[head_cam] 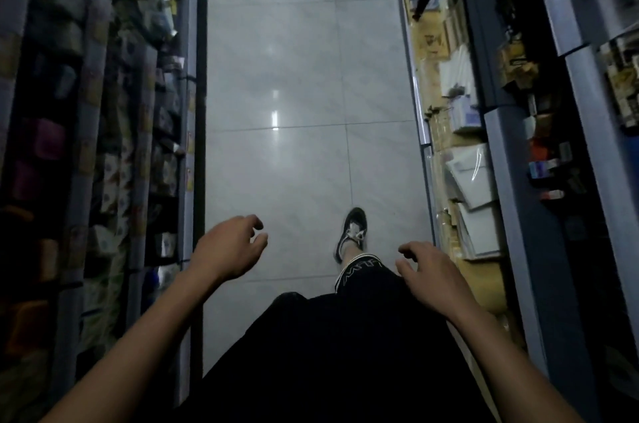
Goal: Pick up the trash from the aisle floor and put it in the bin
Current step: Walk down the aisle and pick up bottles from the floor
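Nearest to us our two forearms reach forward over our dark clothes. Our left hand [231, 247] hangs above the pale tile floor [304, 76] with the fingers loosely curled and a small gap between thumb and fingers; it holds nothing. Our right hand [430, 272] is spread wider, palm down, just above the right knee, and it is empty too. We judge that both hands are held out like this only for balance while walking, not for a grasp, because nothing lies under them.

A little farther, our right foot in a dark shoe [353, 232] is set forward on the floor, which fits a step along the aisle. The other foot is hidden under our clothes.

On the left, the shelves [114, 132] are full of small packed goods, but they are dark and blurred and we cannot say what the goods are. On the right, the other shelves [463, 159] carry white flat packets and brown boxes; their upper parts are cut off by the edge of the view.

Farther on, the floor runs away between the two sides, with bright reflections of lamps on it. We see no trash on any tile in view, and we see no bin either. So we judge that the trash is somewhere outside this view, perhaps farther along the aisle or behind us, and that the searching step is not yet finished.
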A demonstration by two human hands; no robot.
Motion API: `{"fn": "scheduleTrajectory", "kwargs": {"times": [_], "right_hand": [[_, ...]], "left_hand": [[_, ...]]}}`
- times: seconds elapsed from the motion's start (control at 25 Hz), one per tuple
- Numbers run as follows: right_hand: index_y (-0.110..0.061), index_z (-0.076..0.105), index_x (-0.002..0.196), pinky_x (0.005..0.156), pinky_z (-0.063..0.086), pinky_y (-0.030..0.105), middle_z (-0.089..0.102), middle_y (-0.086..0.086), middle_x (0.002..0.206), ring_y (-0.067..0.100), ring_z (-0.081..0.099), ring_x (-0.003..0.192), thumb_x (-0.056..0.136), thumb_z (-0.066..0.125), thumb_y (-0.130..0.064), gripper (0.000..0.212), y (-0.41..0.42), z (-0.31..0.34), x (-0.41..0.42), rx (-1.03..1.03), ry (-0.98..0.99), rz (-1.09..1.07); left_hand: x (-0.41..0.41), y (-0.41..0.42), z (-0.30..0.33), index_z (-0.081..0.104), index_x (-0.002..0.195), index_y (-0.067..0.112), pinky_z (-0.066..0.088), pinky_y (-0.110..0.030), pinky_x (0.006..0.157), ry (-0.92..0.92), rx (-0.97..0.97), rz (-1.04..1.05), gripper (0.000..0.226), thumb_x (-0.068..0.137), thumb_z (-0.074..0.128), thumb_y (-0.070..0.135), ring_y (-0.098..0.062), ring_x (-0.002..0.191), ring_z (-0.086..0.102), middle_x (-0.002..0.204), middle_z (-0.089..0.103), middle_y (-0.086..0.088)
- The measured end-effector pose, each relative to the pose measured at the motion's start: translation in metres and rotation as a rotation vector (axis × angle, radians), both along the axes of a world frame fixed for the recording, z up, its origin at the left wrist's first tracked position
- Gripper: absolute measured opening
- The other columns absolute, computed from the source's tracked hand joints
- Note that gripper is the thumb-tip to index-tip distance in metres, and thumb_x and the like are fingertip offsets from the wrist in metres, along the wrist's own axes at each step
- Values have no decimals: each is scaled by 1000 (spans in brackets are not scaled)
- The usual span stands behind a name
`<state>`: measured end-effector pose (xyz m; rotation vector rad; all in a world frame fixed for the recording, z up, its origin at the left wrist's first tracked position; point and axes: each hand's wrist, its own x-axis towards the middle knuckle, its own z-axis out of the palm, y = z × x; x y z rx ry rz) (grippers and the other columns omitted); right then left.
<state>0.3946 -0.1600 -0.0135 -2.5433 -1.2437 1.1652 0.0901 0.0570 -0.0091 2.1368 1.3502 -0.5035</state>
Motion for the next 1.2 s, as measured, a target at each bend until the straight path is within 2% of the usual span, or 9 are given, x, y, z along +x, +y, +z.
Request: {"fn": "scheduleTrajectory", "kwargs": {"times": [0.12,0.28,0.52,0.72,0.84,1.04,1.2], "right_hand": [[-18,67,126,97,50,37,67,3,121,21,62,114,96,56,-36,36,60,-1,70,17,-12,-5],[-19,65,128,97,51,39,66,2,123,21,61,114,98,53,-39,38,160,10,136,43,12,116],[-19,62,134,96,51,37,65,0,126,18,59,116,100,52,-40,41,331,13,197,106,38,263],[-19,63,132,96,50,36,65,0,125,19,59,115,100,52,-40,40,462,3,230,97,10,296],[-19,63,132,95,51,37,65,0,124,18,60,113,99,53,-39,40,518,12,251,56,9,238],[-22,65,125,94,53,42,66,-1,118,18,62,109,97,55,-41,35,595,17,299,11,-10,111],[-21,66,124,94,53,40,66,0,118,18,61,110,97,56,-38,34,652,12,350,0,1,-1]], "left_hand": [[65,49,3,61,125,29,55,-37,81,23,-5,26,40,96,45,52,-18,99,65,116,69,6],[117,83,12,63,119,31,55,-36,80,13,-60,128,36,95,48,53,-16,95,66,111,70,7],[130,152,8,64,121,28,56,-36,83,59,-124,350,38,95,49,51,-15,97,66,113,71,5],[147,278,-10,63,125,29,56,-36,82,72,-124,420,39,96,47,51,-14,96,65,115,70,7],[180,374,-4,63,123,28,55,-34,82,37,-121,396,38,95,48,50,-14,96,65,114,71,6],[261,536,8,64,122,27,54,-36,82,-31,-90,212,38,95,48,49,-17,97,65,113,71,5],[336,652,9,64,121,30,55,-37,82,-52,-63,129,37,95,47,50,-14,95,65,111,71,8]]}}
